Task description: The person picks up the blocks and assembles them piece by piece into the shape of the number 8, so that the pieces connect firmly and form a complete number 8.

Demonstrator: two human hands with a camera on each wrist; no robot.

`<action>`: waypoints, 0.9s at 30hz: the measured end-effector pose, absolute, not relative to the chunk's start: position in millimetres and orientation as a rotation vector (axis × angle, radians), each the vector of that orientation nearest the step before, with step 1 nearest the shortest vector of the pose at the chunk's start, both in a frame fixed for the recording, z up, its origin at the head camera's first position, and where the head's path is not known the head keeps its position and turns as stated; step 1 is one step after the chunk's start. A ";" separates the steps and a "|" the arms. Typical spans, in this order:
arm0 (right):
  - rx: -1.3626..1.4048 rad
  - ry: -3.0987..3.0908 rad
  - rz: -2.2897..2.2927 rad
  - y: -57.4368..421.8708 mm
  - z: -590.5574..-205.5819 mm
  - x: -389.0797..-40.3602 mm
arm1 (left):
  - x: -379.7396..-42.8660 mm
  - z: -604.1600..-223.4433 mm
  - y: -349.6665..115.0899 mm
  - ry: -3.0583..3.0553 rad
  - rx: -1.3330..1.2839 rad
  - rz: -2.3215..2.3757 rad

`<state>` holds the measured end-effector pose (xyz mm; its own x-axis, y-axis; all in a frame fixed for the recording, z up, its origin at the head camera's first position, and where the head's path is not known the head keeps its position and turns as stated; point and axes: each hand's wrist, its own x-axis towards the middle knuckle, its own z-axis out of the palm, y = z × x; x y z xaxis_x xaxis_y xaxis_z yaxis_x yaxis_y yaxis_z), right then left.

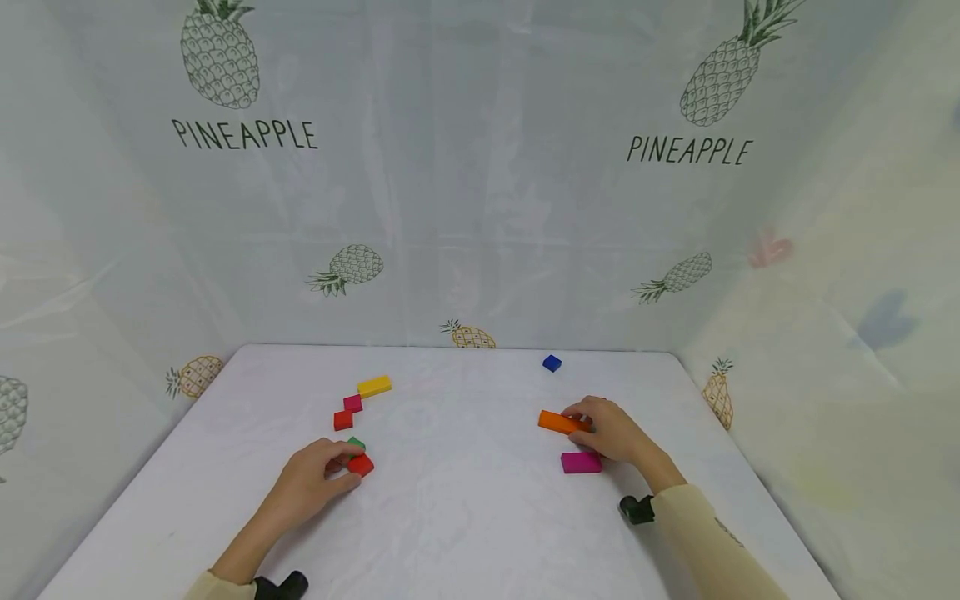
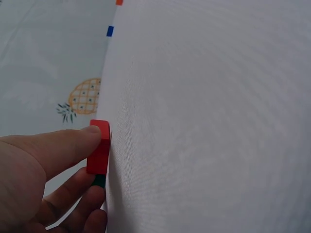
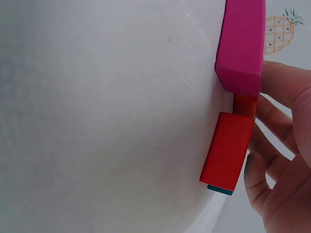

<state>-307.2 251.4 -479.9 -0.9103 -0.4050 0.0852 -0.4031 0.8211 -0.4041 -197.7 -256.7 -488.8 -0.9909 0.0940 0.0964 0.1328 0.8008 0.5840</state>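
Pineapple-printed sheeting (image 1: pixel 487 183) walls a white desk (image 1: pixel 465 508), whose near edge is cut off in the head view. On its left side, a green block (image 1: pixel 356 442) is largely hidden behind a red block (image 1: pixel 362 465); whether the two touch is hard to make out. The left hand (image 1: pixel 311 483) pinches the red block, smooth and bright, between thumb and fingers. On the right side, the fingers of the right hand (image 1: pixel 615 429) pinch an orange block (image 1: pixel 557 422), a plain elongated bar with its right end covered, just beyond a magenta block (image 1: pixel 581 462). In the right wrist view, the magenta block is cut off above, and a red oblong (image 3: pixel 227 150) nearly conceals a teal piece (image 3: pixel 220 190).
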 end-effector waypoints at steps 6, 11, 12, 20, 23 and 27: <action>-0.672 2.994 -0.658 250.5 -478.3 -306.8 | -198.1 -486.9 -255.5 -2.932 -0.178 -0.942; -0.670 2.999 -0.653 250.3 -478.1 -307.0 | -198.5 -486.7 -254.4 -2.944 -0.182 -0.914; -0.669 3.000 -0.651 250.1 -478.2 -307.2 | -198.6 -486.6 -254.1 -2.945 -0.182 -0.907; -0.676 3.023 -0.618 246.7 -476.9 -306.7 | -200.1 -487.2 -252.3 -2.942 -0.197 -0.865; -0.660 3.036 -0.616 244.9 -475.6 -306.6 | -200.6 -487.1 -252.0 -2.944 -0.194 -0.867; -0.637 3.050 -0.605 241.2 -473.9 -307.0 | -200.9 -486.8 -252.0 -2.948 -0.179 -0.873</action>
<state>-307.0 241.2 -473.9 -0.9190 -0.3792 0.1077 -0.3916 0.8470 -0.3595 -200.9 -252.0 -486.8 -0.9913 0.0937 0.0920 0.1287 0.8326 0.5387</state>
